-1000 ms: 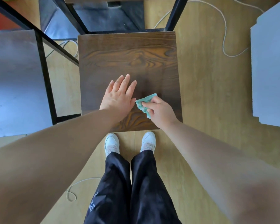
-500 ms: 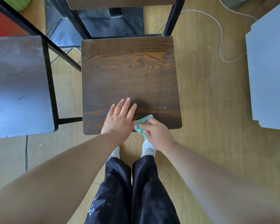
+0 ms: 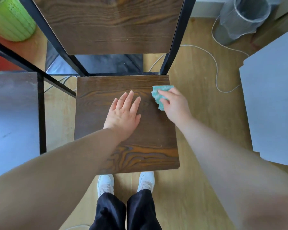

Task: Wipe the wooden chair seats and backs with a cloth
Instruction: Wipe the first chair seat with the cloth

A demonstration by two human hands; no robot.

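A dark wooden chair seat (image 3: 96,90) lies below me, its wooden back (image 3: 110,25) rising between black metal posts beyond it. My left hand (image 3: 123,113) rests flat on the middle of the seat, fingers straight and spread. My right hand (image 3: 175,105) grips a crumpled teal cloth (image 3: 160,93) against the seat near its far right corner. Small pale specks dot the seat's near right part.
A second dark chair seat (image 3: 12,117) with a black frame stands at the left. A grey board (image 3: 273,100) lies at the right. A white cable (image 3: 216,67) loops over the wooden floor, near a clear bin (image 3: 244,15). A green cylinder (image 3: 8,19) stands far left.
My right hand has carried the cloth from the seat's near edge to its far right corner. My left hand has slid from the near edge to the seat's middle.
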